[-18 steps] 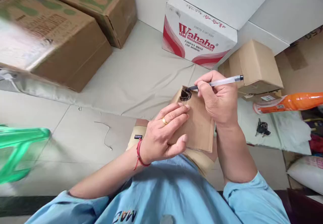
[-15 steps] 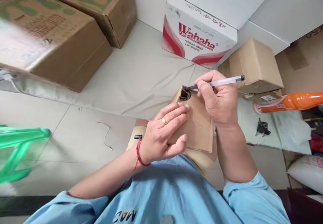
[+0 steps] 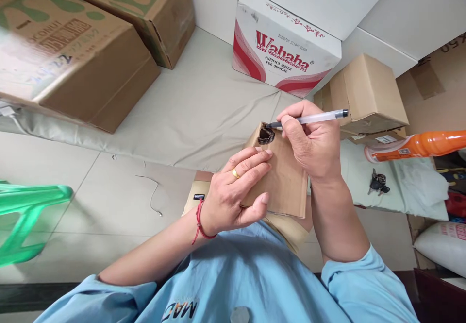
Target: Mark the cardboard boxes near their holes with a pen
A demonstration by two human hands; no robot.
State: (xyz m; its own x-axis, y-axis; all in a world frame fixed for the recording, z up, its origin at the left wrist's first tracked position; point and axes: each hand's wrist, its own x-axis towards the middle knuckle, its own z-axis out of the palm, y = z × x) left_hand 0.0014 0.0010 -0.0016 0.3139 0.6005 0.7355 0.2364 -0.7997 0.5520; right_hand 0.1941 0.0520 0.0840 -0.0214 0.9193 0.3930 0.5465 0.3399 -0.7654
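On my lap, against the covered surface, rests a brown cardboard box [image 3: 287, 187]. Near its far left corner is a hole [image 3: 266, 136] with dark, ragged, black-inked edges. My left hand [image 3: 238, 187] lies flat across the box's left side, fingers stretched toward the right just below the hole; it wears a gold ring and a red string bracelet. My right hand [image 3: 315, 141] pinches a pen [image 3: 324, 117] with a clear barrel and black end. Its dark tip touches or nearly touches the cardboard at the hole's upper edge.
A white Wahaha water carton [image 3: 286, 51] stands at the back. Brown coconut cartons [image 3: 98, 80] sit at the left, a small brown box [image 3: 371, 92] at the right. Nearby lie an orange bottle [image 3: 418, 145] and keys [image 3: 378, 182]. A green plastic stool [image 3: 32, 216] stands left.
My right hand and the pen have shifted very slightly left, with the tip still at the hole's upper edge. My left hand stays in place on the box.
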